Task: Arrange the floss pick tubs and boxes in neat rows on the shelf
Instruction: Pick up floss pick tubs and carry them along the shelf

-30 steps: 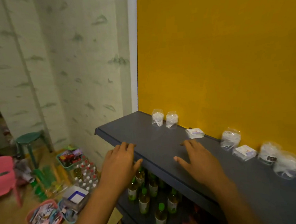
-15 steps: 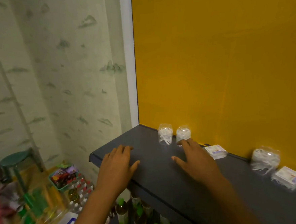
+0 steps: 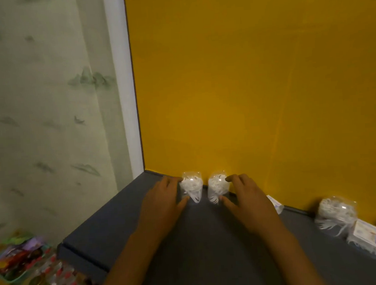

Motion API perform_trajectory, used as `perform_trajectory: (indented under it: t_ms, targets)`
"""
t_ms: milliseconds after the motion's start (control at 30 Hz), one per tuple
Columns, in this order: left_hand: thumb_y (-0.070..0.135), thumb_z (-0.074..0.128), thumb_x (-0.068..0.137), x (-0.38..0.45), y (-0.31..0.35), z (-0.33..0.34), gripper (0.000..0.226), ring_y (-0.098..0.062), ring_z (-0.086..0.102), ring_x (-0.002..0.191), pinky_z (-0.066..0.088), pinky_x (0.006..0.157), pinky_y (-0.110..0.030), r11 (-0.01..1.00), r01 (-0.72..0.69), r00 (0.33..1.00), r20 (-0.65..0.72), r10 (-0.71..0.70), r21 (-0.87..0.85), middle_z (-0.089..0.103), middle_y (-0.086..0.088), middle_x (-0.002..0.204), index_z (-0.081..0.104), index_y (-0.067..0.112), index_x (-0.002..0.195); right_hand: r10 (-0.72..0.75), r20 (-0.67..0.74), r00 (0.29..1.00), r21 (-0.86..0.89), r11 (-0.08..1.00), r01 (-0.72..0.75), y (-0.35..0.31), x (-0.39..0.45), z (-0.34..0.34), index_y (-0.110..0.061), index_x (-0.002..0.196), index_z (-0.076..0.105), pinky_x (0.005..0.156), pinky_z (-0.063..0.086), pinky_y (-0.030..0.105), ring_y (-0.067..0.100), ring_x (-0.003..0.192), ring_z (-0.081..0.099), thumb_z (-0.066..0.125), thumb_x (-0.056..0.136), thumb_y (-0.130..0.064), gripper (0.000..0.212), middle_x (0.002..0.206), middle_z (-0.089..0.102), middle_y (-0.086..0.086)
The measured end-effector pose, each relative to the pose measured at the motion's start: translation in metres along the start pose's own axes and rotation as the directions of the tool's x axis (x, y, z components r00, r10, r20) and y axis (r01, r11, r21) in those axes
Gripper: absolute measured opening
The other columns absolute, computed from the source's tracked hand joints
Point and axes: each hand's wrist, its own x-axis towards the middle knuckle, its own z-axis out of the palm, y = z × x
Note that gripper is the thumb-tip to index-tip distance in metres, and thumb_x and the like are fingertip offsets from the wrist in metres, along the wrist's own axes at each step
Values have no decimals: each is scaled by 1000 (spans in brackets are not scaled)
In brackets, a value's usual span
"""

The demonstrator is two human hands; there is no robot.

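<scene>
- Two clear floss pick tubs sit at the back-left of the shelf [image 3: 203, 241], right against the yellow back panel [image 3: 256, 82] — left tub [image 3: 191, 187], right tub [image 3: 217, 187], just beside each other with a small gap.
- My left hand [image 3: 162, 203] is at the left tub: fingers spread and only slightly bent, fingertips at its outer side, thumb near its base. Cupping it, not clamped; I can't tell how firm the contact is.
- My right hand [image 3: 245, 201] mirrors that on the right tub: index tip at the upper side, thumb by the base, fingers loosely open.
- Step in hand, as I read it: squaring this pair up as the start of the back row.
- Rest of the stock is strung out to the right along the panel: a small box [image 3: 276, 205] partly hidden by my right hand, a bigger tub [image 3: 336, 213], another box [image 3: 367, 234], more at the frame edge, blurred.
- Next move likely needs a gentle inward nudge from both sides — these tubs look light and tippy — then a reach right for the small box.
</scene>
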Motion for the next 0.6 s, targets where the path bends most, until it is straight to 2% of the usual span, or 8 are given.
perform_trajectory:
  t_ms: [200, 400, 600]
  targets:
    - [46, 56, 90, 51, -22, 31, 59, -18, 45, 124, 41, 100, -30, 987, -92, 994, 48, 99, -131, 41, -1, 140, 38, 24, 142, 90, -101, 991, -8, 996, -92, -7, 25, 20, -24, 132, 44, 87, 49, 34, 20, 114, 51, 64, 89, -43, 51, 130, 48, -1]
    - [47, 67, 81, 80, -41, 54, 60, -19, 49, 119, 49, 93, -39, 949, -157, 987, -14, 159, -272, 48, 1, 132, 47, 23, 132, 157, -174, 972, -44, 985, -167, -14, 45, 37, -23, 135, 42, 89, 48, 35, 22, 116, 49, 61, 90, -44, 53, 130, 46, 1]
    - [56, 72, 71, 99, -40, 65, 66, -22, 54, 112, 50, 86, -43, 928, -67, 997, 6, 74, -366, 55, -1, 123, 46, 22, 122, 232, -223, 947, -54, 967, -250, -16, 50, 46, -23, 133, 43, 86, 46, 33, 21, 114, 47, 61, 89, -46, 53, 127, 45, 1]
